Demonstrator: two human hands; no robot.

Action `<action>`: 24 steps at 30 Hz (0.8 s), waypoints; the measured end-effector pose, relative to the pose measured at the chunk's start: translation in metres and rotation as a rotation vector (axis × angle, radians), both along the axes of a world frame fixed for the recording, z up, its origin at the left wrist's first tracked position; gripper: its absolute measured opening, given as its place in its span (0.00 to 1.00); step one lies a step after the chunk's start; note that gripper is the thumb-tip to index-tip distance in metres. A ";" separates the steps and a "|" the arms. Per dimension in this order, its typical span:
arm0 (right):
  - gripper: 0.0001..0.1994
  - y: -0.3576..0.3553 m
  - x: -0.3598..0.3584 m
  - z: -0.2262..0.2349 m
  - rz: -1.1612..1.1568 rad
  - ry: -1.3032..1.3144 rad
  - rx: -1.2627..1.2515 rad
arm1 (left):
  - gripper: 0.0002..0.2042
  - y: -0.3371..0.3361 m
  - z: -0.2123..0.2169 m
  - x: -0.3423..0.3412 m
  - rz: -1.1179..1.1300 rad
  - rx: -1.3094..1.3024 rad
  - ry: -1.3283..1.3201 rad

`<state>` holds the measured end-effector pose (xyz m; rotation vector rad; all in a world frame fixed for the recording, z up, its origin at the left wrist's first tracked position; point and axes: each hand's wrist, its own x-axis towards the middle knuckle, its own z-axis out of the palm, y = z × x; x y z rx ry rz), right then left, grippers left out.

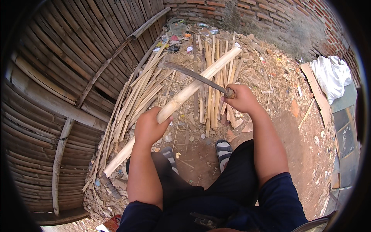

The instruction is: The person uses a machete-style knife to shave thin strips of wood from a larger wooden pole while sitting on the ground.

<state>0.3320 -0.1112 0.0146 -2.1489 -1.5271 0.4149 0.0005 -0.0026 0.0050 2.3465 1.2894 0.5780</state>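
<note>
My left hand (148, 127) is wrapped round a long pale strip of split bamboo (178, 99), which slants from the lower left up to the far right. In my right hand (242, 98) is the handle of a machete (195, 75). Its dark, curved blade points to the far left and crosses over the bamboo strip; whether the edge touches the wood I cannot tell. Thin split strips (129, 101) lie heaped to the left, beside the wall. More strips (211, 85) lie on the ground beneath the blade.
A slatted bamboo wall (73, 54) rises on the left, and a brick wall (266, 17) stands at the back. Rubble and bits of litter cover the dirt ground (286, 154). On the right are a white sack (331, 78) and a cardboard piece (317, 94). My sandalled feet are below.
</note>
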 end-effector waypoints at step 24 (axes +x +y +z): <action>0.16 -0.006 0.019 -0.009 -0.160 -0.010 0.134 | 0.21 -0.001 0.006 0.003 0.024 -0.024 0.034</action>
